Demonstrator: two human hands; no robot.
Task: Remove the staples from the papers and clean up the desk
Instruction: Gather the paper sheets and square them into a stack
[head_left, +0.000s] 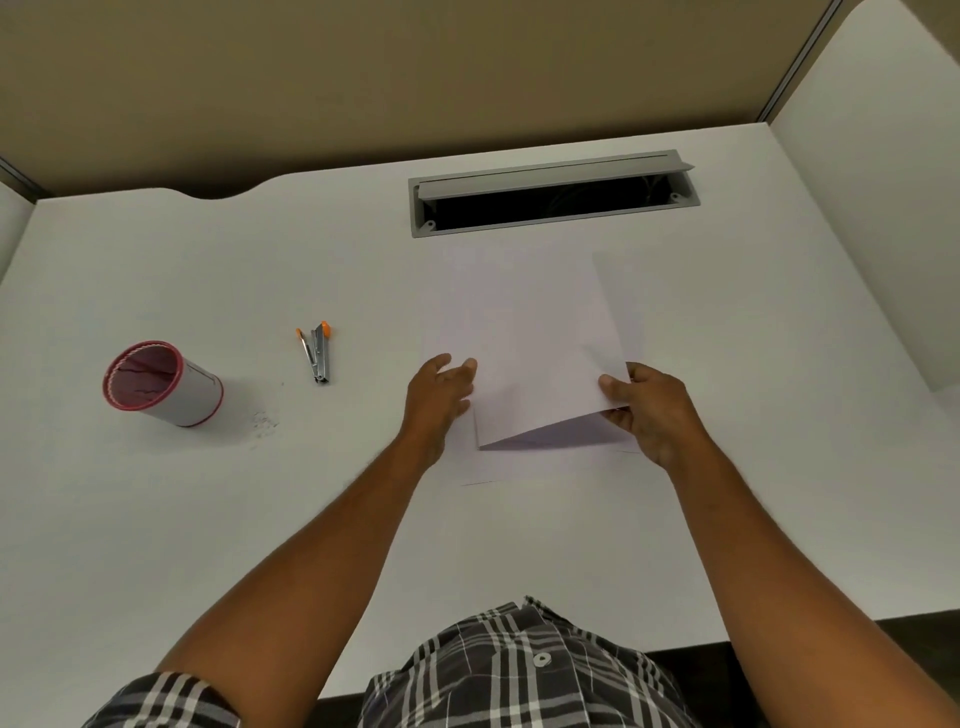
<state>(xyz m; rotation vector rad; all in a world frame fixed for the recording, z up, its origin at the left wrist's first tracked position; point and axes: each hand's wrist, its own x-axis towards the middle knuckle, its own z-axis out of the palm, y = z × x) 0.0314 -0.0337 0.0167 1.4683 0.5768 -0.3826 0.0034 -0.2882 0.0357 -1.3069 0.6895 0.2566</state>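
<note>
Rightward, right hand (649, 410) pinches the papers' (535, 353) lifted near edge

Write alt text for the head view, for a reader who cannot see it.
A person's right hand pinches the lifted near corner of a white sheet of paper on a white desk, while the open left hand steadies its left edge. To the left lie a small stapler and a red-rimmed cup.

An open grey cable hatch (553, 200) sits in the desk's far edge, before beige partition panels (363, 67).
</note>
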